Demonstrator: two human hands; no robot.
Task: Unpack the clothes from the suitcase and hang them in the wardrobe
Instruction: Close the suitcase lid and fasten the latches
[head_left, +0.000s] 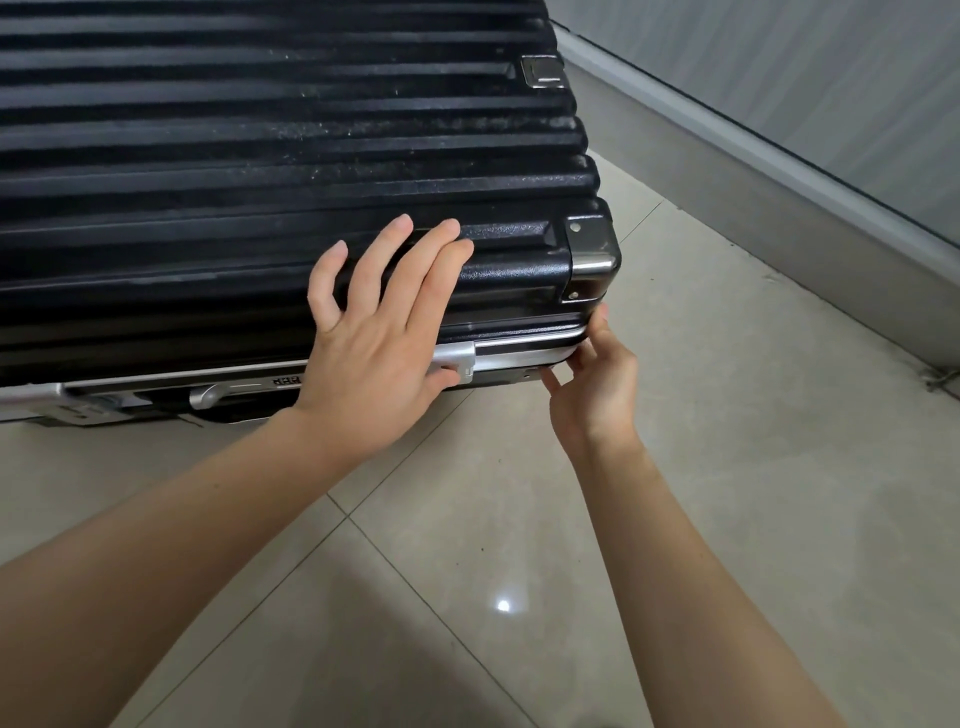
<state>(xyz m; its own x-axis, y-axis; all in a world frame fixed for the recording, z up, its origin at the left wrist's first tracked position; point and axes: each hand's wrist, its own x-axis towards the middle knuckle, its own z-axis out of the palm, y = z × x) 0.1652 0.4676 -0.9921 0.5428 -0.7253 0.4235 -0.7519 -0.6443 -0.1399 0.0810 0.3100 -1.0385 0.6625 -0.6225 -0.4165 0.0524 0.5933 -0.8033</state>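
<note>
— Bright, soft light; one white glare spot on the floor (701, 467) below the right grip (592, 384).
— Sheen streaks the suitcase (260, 156) ridges above it. Focus is sharp, and straight lines bow at the edges.

L hand (374, 332), R hand (597, 387), forearms (208, 519) bare

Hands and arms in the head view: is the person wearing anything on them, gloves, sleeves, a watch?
Nothing shows. The left hand and right hand are bare: no gloves, rings or watch. The left forearm and right forearm are uncovered to the frame's edge, no sleeve in view. Visible nails are short and unpainted.
</note>
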